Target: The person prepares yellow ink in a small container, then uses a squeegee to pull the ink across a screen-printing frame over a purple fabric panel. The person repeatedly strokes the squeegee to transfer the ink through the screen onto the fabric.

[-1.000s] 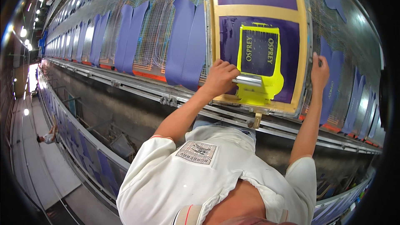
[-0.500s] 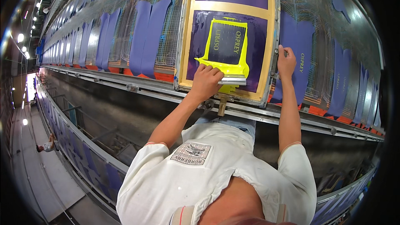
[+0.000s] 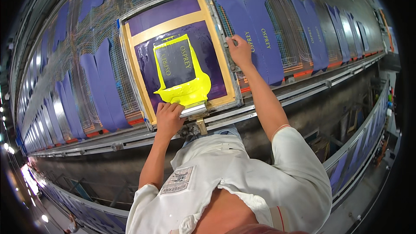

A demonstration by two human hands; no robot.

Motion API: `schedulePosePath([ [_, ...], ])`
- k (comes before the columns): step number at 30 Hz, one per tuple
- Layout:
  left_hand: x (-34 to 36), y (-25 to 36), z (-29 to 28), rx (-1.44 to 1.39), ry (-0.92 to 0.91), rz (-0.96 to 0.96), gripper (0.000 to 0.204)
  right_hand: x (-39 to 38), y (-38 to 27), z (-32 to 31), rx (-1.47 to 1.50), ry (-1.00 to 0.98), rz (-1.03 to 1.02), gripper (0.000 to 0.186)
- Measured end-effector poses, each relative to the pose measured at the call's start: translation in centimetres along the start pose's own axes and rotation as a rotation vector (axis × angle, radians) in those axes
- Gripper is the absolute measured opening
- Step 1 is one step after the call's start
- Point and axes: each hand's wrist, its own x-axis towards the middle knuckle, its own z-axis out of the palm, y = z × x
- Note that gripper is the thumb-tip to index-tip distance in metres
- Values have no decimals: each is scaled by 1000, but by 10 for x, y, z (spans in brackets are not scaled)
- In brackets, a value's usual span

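A screen-printing frame [image 3: 214, 16] with tape along its inner edges lies on the long table in front of me. Bright yellow ink [image 3: 184, 93] is pooled thickly on its near part and rings a dark stencil area [image 3: 174, 62] with lettering. My left hand [image 3: 169, 119], fingers curled, grips a metal-topped squeegee [image 3: 193, 109] at the screen's near end. The squeegee's lower edge is hidden by ink. My right hand [image 3: 239, 53] is closed on the frame's right side, next to a small metal fitting.
Purple fabric pieces [image 3: 104, 86] lie in rows along the table on both sides; printed purple pieces [image 3: 260, 41] are right of the frame. A metal rail [image 3: 255, 113] runs along the near table edge. Another row of fabric [image 3: 346, 158] lies behind me at right.
My view has turned. The squeegee has come nearer to me, to the screen's near end. The frame has shifted left along the table, baring more of the printed fabric at its right.
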Motion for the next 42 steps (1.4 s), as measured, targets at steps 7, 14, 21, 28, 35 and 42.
schedulePosePath([
  [7,45,-37,-10,51,-17,-15,31,6,1,-4,-260,-136,-54,35],
  [14,169,-124,-30,191,57,39,31,48,-105,-3,-73,-451,-411,39],
  [21,224,-144,-38,97,-36,-28,28,69,-159,71,-342,-781,-589,30],
  [28,163,-114,-23,64,43,18,26,8,-133,68,-356,-646,-771,17],
  [35,74,-63,-9,-34,-3,-13,29,-83,-107,32,-317,-698,-793,26],
  [42,194,-134,-34,149,21,26,23,43,-136,82,-416,-595,-864,18],
])
